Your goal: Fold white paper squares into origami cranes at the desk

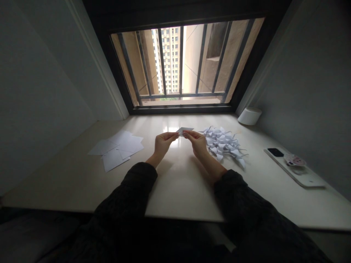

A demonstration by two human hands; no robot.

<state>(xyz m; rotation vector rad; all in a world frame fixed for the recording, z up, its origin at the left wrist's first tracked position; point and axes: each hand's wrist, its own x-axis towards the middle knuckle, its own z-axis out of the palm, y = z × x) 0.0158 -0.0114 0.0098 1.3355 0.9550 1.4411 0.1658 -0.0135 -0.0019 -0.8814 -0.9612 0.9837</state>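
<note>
Pale tabletop under a barred window, with high-rise blocks outside and grey walls on both sides. Both hands are raised just above the middle of the tabletop. The left hand and the right hand each pinch one end of a small folded white paper between thumb and fingertips, the other fingers curled in. The paper is held clear of the surface, between the two hands. Dark sleeves cover both forearms.

Left of the hands, loose white sheets lie flat and overlapping. Just right of the right hand is a heap of folded paper pieces, pointed ends sticking out.

Containers: a long flat white tray lies along the right edge and holds a dark phone at its far end, with a small pinkish round item beside it; the near end is bare. A white round pot stands at the far right corner by the window — contents cannot be seen.
</note>
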